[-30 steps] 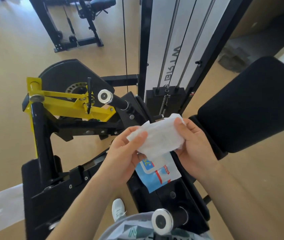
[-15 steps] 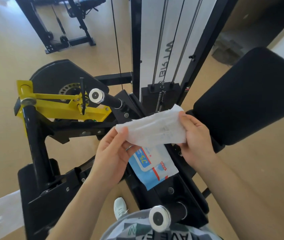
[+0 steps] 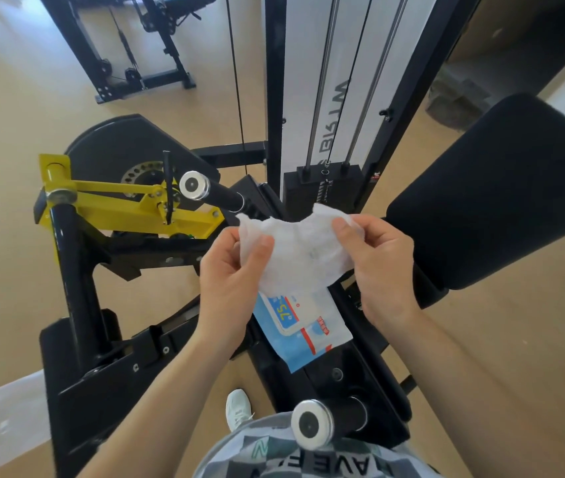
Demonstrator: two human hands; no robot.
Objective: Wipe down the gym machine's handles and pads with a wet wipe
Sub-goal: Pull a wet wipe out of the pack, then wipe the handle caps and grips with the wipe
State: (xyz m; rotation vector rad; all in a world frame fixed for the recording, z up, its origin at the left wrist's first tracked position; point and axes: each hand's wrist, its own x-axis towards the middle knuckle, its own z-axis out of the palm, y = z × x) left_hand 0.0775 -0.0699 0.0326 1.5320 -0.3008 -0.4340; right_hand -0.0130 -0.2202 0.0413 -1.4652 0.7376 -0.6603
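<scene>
The left hand [image 3: 229, 281] had its grip clamped on the wipe [image 3: 305, 257], thumb pressed over the left edge and fingers curled behind. The right hand [image 3: 381, 267] pinched the upper right corner between thumb and fingers. The wipe hung crumpled and partly spread between both hands, in the air above the black frame [image 3: 360, 367]. Just beneath it a blue pack [image 3: 305, 329] lay on the frame, its top hidden by the wipe. One chrome-capped handle [image 3: 205, 189] stood beyond the left hand, and another [image 3: 315, 422] was near the shirt [image 3: 274, 457]. The big black pad [image 3: 498, 201] lay right of the right hand.
</scene>
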